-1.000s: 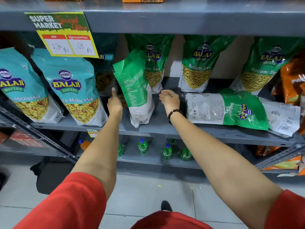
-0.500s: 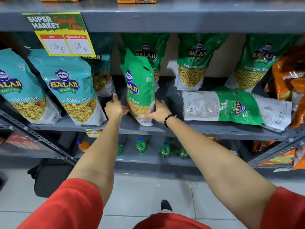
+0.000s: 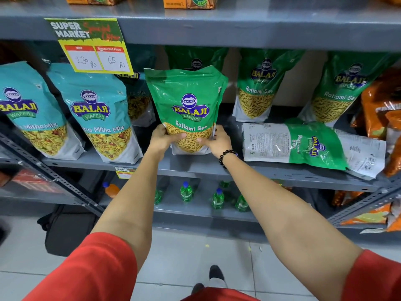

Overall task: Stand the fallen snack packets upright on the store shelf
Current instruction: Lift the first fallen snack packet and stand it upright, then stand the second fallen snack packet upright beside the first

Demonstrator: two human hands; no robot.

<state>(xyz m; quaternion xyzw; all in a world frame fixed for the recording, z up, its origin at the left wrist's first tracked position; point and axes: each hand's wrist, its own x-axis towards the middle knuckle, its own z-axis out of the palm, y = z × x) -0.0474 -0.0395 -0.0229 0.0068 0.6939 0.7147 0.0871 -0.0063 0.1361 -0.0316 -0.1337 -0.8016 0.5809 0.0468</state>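
A green Ratlami Sev packet [image 3: 187,101] stands upright on the grey shelf [image 3: 195,166], front label facing me. My left hand [image 3: 161,137] grips its lower left side and my right hand [image 3: 214,140], with a black bead bracelet on the wrist, grips its lower right side. To the right, another green Ratlami Sev packet [image 3: 303,146] lies flat on its side on the same shelf, with a second flat packet [image 3: 364,157] partly under its right end.
Teal Mitha Mix packets [image 3: 97,118] stand to the left, green packets [image 3: 258,88] stand at the back, orange packets [image 3: 384,114] at the far right. A price sign [image 3: 91,44] hangs from the shelf above. Green bottles [image 3: 186,192] stand on the shelf below.
The green packet has been turned from edge-on with its back showing to upright with its front facing me. Both hands moved from beside it to gripping its lower sides.
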